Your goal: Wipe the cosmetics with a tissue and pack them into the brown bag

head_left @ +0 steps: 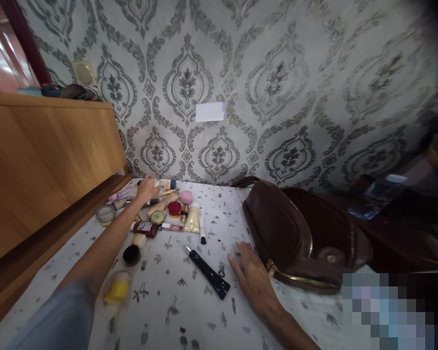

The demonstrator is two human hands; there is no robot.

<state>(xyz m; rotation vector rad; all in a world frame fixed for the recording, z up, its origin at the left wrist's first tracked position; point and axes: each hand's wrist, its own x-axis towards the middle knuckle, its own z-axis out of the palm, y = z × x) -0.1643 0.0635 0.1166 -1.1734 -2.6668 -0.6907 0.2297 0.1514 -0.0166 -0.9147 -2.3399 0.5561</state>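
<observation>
My left hand [147, 190] reaches to the far left among the cosmetics. Its fingers are curled beside a small bottle with a dark blue cap [170, 184]; what lies in them is hidden. My right hand [253, 272] rests flat on the patterned cloth [168, 287], fingers stretched, between a glossy black tube [209, 273] and a brown leather bag [277, 218]. Near my left hand lie a pink sponge [186, 197], a red round jar [174, 209], a cream squeeze tube [192, 218], a gold-and-black lipstick [184, 213] and a dark red bottle [146, 229].
Closer to me are a black round lid [132, 254] and a yellow item in clear packaging [118, 289]. A wooden cabinet [51, 146] borders the left side, and a wallpapered wall [219, 63] the back. A clear plastic bottle [377, 197] stands beyond the bag.
</observation>
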